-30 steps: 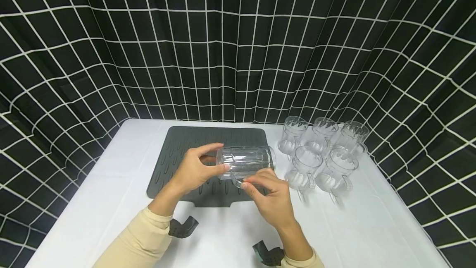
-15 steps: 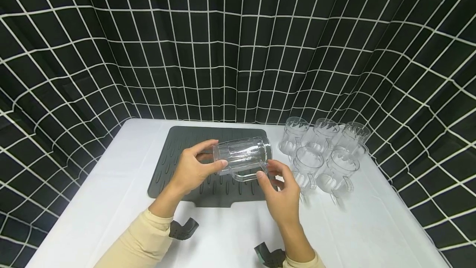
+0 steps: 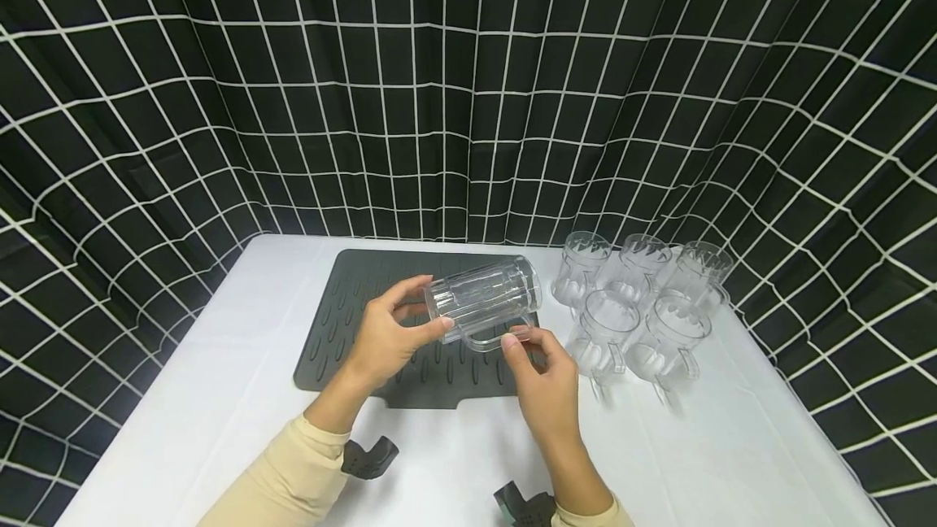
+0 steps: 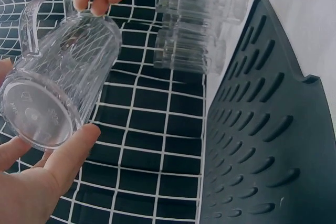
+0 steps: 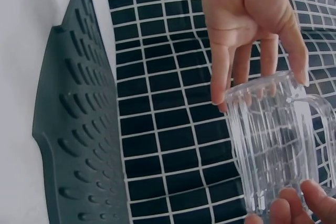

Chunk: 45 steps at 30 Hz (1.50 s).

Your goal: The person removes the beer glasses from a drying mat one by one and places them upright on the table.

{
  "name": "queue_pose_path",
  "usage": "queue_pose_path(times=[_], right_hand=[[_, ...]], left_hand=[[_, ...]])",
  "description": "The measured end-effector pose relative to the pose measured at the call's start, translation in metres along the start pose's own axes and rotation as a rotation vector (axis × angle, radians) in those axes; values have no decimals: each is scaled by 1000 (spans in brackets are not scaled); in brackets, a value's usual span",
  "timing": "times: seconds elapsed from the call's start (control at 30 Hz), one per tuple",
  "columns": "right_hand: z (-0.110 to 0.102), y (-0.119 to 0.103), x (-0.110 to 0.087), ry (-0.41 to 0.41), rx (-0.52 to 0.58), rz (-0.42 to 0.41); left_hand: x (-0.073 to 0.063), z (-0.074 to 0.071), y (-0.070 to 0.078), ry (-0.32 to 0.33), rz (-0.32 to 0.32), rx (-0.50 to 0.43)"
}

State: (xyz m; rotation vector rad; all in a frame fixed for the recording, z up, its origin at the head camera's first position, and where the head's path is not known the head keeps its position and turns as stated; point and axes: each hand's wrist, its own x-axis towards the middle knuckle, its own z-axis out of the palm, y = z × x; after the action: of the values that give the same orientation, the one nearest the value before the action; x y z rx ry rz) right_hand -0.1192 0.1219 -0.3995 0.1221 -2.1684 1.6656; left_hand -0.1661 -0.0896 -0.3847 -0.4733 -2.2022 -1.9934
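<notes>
A clear ribbed beer mug (image 3: 479,295) is held in the air on its side above the dark mat, its mouth tilted up to the right. My left hand (image 3: 388,332) grips it round the base, thumb on the near side; the left wrist view shows the round mug bottom (image 4: 38,114) by that thumb. My right hand (image 3: 545,372) pinches the mug's handle near the rim end with thumb and fingertips. In the right wrist view, my right fingertips (image 5: 294,203) lie against the mug's lower end, while my left hand (image 5: 252,24) holds the base end above.
A dark grey drying mat (image 3: 351,307) with raised ridges lies on the white tablecloth (image 3: 220,348). Several upright clear mugs (image 3: 611,315) stand grouped to its right. Behind the table hangs a black curtain with a white grid (image 3: 439,104).
The mug's mouth end has tilted up and away. My right hand let its grip shift along the handle, moving right and then slightly back left. The left hand stays at the base.
</notes>
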Motion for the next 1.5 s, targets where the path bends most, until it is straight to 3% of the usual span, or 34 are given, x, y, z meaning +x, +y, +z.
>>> queue_pose_path(times=[0.13,0.4,0.8,0.97,1.13,1.5], right_hand=[[-1,-2,1,-3,69,12],[-2,-7,6,-24,211,-41],[-4,-20,8,-191,569,48],[-4,-24,7,-254,659,35],[-3,-27,6,-299,695,25],[1,-31,0,-276,642,55]], left_hand=[[-1,1,-1,-40,-7,-18],[-3,4,-4,-145,-43,-96],[-7,11,-11,-152,-35,23],[-8,14,-13,-145,-48,44],[-8,17,-16,-122,-50,84],[-8,21,-24,-139,-37,93]])
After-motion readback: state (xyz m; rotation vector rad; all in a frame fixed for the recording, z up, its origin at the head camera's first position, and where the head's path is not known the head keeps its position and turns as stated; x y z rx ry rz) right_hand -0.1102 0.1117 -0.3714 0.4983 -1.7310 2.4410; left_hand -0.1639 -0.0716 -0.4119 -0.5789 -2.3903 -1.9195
